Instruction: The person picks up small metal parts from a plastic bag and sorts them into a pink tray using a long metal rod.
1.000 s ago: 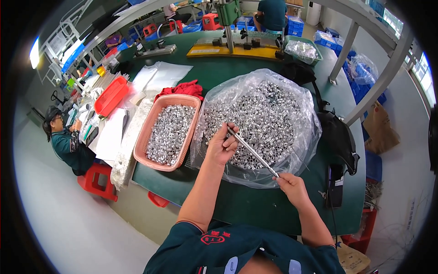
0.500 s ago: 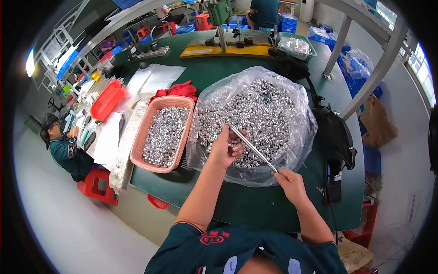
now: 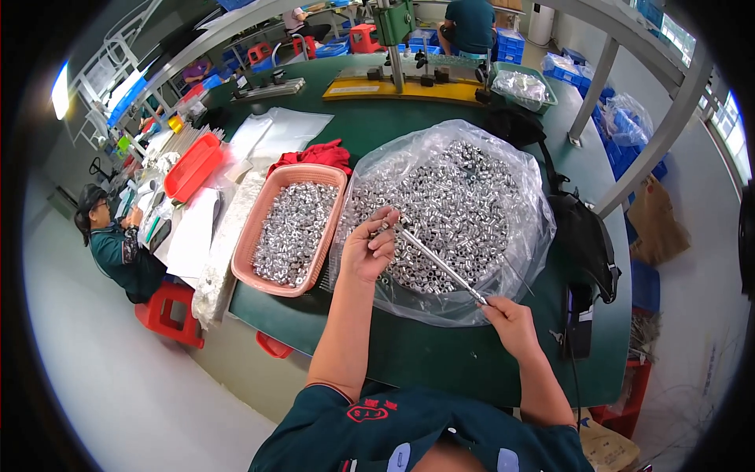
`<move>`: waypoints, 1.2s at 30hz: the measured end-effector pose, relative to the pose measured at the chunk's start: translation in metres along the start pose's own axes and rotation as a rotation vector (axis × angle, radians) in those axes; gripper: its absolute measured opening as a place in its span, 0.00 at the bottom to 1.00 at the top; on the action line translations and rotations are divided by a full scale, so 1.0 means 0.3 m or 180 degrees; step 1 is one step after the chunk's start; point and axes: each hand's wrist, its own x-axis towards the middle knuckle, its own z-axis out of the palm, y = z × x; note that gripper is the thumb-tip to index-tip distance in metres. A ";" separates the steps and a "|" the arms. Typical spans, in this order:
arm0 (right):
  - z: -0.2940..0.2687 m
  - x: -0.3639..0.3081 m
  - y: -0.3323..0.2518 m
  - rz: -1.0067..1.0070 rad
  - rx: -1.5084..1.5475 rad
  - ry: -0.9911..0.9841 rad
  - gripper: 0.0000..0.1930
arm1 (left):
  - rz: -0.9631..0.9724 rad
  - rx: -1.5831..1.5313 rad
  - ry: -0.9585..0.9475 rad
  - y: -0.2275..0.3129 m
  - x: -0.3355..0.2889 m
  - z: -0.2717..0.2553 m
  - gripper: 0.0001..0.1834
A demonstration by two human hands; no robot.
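My right hand (image 3: 511, 324) grips the near end of a slim silver metal rod (image 3: 440, 263), which slants up and left over a clear plastic bag (image 3: 536, 236). Spread in the opened bag is a heap of small silver metal sleeves (image 3: 464, 197). At the rod's far end is my left hand (image 3: 368, 250), its fingers curled and the thumb side toward the tip. Something small and shiny shows at those fingertips, too small to make out. Left of the bag, a pink plastic basket (image 3: 238, 263) holds more of the same sleeves.
A red cloth (image 3: 318, 156) lies behind the basket. Beyond the bag stands a green press (image 3: 393, 23) on a yellow base. A black bag (image 3: 586, 244) and a phone (image 3: 580, 318) lie at the right. A co-worker (image 3: 118, 244) sits at the left; white frame posts rise at the right.
My left hand has shifted left, off the rod's far end, its fingers now curled beside the tip. My right hand still holds the rod's near end. The whole view has shifted slightly.
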 end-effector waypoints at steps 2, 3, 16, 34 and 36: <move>0.002 0.003 0.019 -0.0002 -0.0204 -0.0034 0.08 | -0.0003 -0.0031 0.0043 0.004 0.001 0.002 0.14; 0.003 0.003 0.024 0.0004 -0.0204 -0.0032 0.08 | -0.0027 0.0015 0.0043 0.001 -0.002 0.005 0.14; 0.002 0.003 0.012 -0.0511 -0.0868 0.0384 0.08 | -0.0361 0.0519 0.0274 -0.027 -0.004 0.018 0.11; 0.000 0.010 0.000 0.0148 0.0190 0.0097 0.08 | -0.0078 0.0795 0.0436 -0.034 0.000 0.056 0.17; -0.004 0.010 0.005 0.0048 0.0165 0.0131 0.08 | -0.0111 0.0625 -0.0016 -0.006 0.001 0.029 0.15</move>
